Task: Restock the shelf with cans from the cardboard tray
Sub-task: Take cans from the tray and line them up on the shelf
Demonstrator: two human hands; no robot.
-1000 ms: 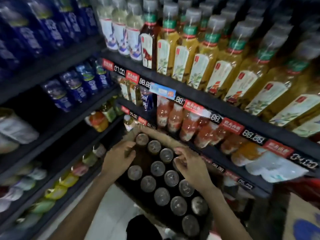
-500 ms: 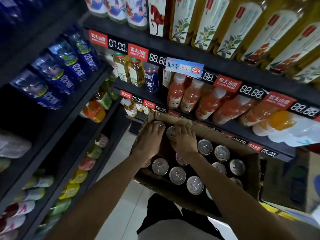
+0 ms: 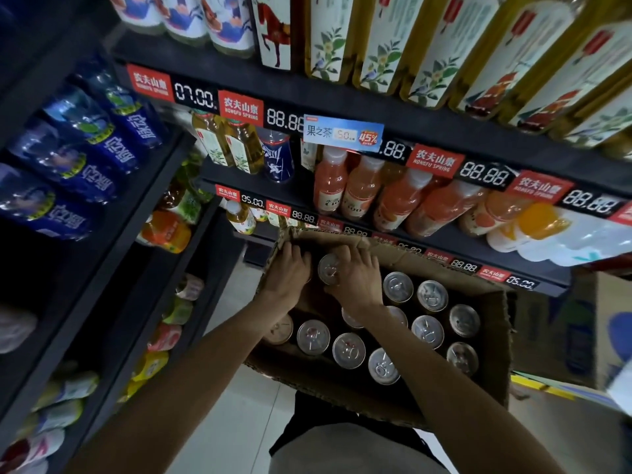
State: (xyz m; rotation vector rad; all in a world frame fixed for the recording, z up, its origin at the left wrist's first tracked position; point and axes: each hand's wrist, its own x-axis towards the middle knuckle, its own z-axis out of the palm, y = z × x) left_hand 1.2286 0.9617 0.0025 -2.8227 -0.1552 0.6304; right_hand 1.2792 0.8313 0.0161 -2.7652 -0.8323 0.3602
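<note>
Left hand [image 3: 289, 275] covers can beneath it; grip cannot be told. Right hand [image 3: 355, 280] hides side of can [image 3: 329, 268] and part of another can [image 3: 350, 319] under wrist. Tall bottles [image 3: 386, 39] cut off by top edge. Far-right price tags [image 3: 591, 201] blurred. Cardboard tray [image 3: 492, 378] near edge hidden behind forearms.

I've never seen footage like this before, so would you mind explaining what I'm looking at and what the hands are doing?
There is no machine here. A person wears a camera on the head, so this single picture looks forward and down at their own two arms. They stand at a shop shelf of bottled drinks. In front of them sits a cardboard tray of cans, seen from above. The left hand reaches into the tray's far corner; what it holds, if anything, is hidden. The right hand curls round the can beside it. No can has left the tray yet.
</note>
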